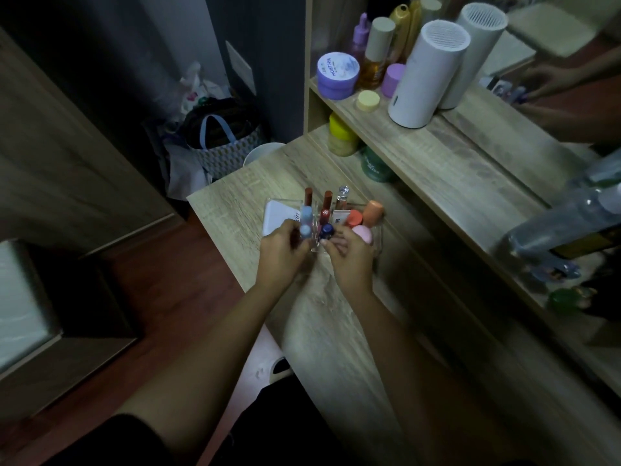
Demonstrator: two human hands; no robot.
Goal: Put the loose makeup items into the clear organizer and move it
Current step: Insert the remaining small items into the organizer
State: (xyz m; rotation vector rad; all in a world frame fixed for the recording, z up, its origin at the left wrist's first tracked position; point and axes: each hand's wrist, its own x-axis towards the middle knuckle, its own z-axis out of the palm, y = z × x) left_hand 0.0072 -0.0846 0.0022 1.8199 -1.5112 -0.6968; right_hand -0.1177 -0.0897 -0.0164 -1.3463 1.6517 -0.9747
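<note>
The clear organizer [375, 237] sits on the wooden desk [336, 324], near its far left end. Several lip tubes [326, 200] stand upright in it, beside a white compact [277, 217], orange sponges [372, 212], a pink sponge [363, 234] and a dark blue-capped bottle [326, 231]. My left hand [282, 251] grips the organizer's near left side, close to two light blue caps [70, 220]. My right hand [349, 255] grips its near right side, fingers by the blue bottle and pink sponge. The organizer's front wall is hidden behind both hands.
A shelf [420, 129] above the desk carries a white cylinder [426, 75], a purple jar [337, 75], bottles and a yellow lid. A mirror stands at right. A yellow-lidded jar [342, 137] and green jar sit under the shelf. Bags and a white bin [262, 153] stand on the floor at left.
</note>
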